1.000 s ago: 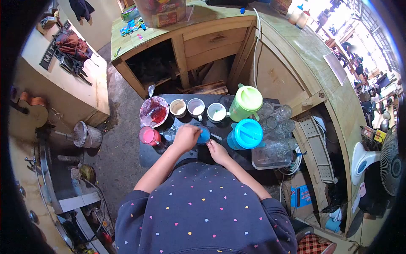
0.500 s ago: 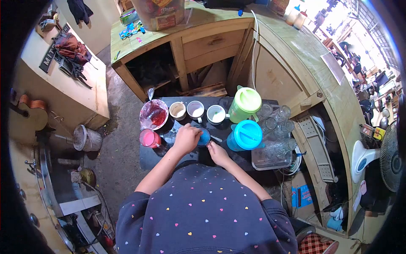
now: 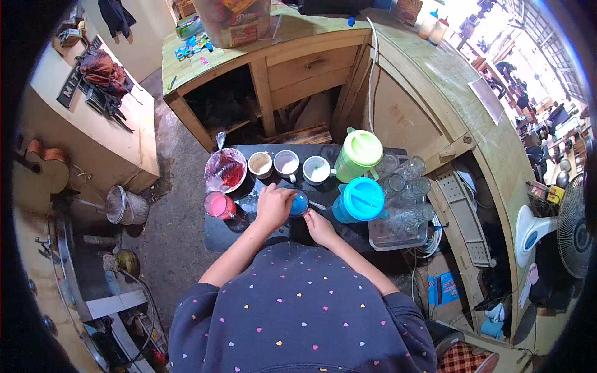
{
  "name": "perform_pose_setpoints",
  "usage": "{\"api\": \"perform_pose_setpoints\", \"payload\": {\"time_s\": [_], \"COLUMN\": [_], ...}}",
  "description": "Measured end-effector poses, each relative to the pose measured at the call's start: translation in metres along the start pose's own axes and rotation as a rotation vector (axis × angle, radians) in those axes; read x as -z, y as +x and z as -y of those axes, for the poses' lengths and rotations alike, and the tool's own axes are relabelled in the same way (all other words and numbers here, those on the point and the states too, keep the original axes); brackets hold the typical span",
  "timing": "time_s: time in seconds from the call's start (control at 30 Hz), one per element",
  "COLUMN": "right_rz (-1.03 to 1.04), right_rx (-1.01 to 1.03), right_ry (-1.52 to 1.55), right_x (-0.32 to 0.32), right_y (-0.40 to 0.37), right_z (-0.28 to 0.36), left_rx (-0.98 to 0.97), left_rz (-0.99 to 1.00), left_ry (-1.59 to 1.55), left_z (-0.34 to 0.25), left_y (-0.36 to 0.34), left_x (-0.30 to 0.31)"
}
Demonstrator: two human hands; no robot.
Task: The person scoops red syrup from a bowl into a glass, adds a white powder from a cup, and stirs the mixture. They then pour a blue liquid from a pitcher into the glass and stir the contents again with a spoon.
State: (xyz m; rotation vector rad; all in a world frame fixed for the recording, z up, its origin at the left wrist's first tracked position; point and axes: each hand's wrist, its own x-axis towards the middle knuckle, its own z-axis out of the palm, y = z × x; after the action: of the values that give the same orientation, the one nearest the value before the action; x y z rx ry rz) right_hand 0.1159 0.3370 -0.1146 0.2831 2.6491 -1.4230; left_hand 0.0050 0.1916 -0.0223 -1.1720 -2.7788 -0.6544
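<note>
A small vessel with blue contents (image 3: 299, 202) stands on the dark table (image 3: 261, 239), between my hands. My left hand (image 3: 274, 204) is closed at its left rim, its fingertips pinched over the vessel; what they hold is too small to make out. My right hand (image 3: 319, 225) is closed at the vessel's lower right side, fingers against it. A spoon (image 3: 316, 205) lies just right of the vessel. To the left are a glass of pink liquid (image 3: 219, 205) and a bowl with red contents (image 3: 226, 170). Three cups (image 3: 260, 164) stand in a row behind.
A green-lidded pitcher (image 3: 359, 153) and a blue pitcher (image 3: 360, 200) stand to the right. Beyond them, several clear glasses (image 3: 412, 188) stand by and on a clear tray (image 3: 398, 242). A wooden counter (image 3: 298, 34) curves behind the table, with a large plastic tub on it.
The camera view has shifted very slightly. My left hand keeps its pinch above the blue vessel, and my right hand stays at its side.
</note>
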Motion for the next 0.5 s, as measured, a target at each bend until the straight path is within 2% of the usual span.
{"api": "perform_pose_setpoints", "payload": {"time_s": [0.03,0.13,0.23,0.33,0.43,0.5], "right_rz": [0.01,-0.004,-0.031,-0.002,-0.025,-0.047], "right_rx": [-0.02,-0.007,0.009,-0.016,-0.01,0.009], "right_ry": [-0.013,-0.007,-0.008,-0.003,-0.009,-0.015], "right_x": [0.0006,-0.0023,-0.0035,0.001,-0.0042,-0.0055], "right_y": [-0.0001,0.0006,0.0008,-0.0013,0.0003,-0.0006], "right_z": [0.0021,-0.0017,-0.0023,0.0038,-0.003,-0.0049], "left_rx": [-0.006,-0.032,-0.011,0.006,0.008,0.012], "left_rz": [-0.037,0.049,-0.082,0.022,-0.003,-0.028], "left_ry": [0.02,-0.016,-0.086,0.076,-0.108,-0.004], "left_z": [-0.0018,-0.0028,-0.006,-0.0068,-0.0066,-0.007], "left_y": [-0.0014,-0.0068,-0.0061,-0.0101,-0.0063,-0.006], "left_x": [0.0023,-0.0002,0.0011,-0.0015,0.004,0.0042]}}
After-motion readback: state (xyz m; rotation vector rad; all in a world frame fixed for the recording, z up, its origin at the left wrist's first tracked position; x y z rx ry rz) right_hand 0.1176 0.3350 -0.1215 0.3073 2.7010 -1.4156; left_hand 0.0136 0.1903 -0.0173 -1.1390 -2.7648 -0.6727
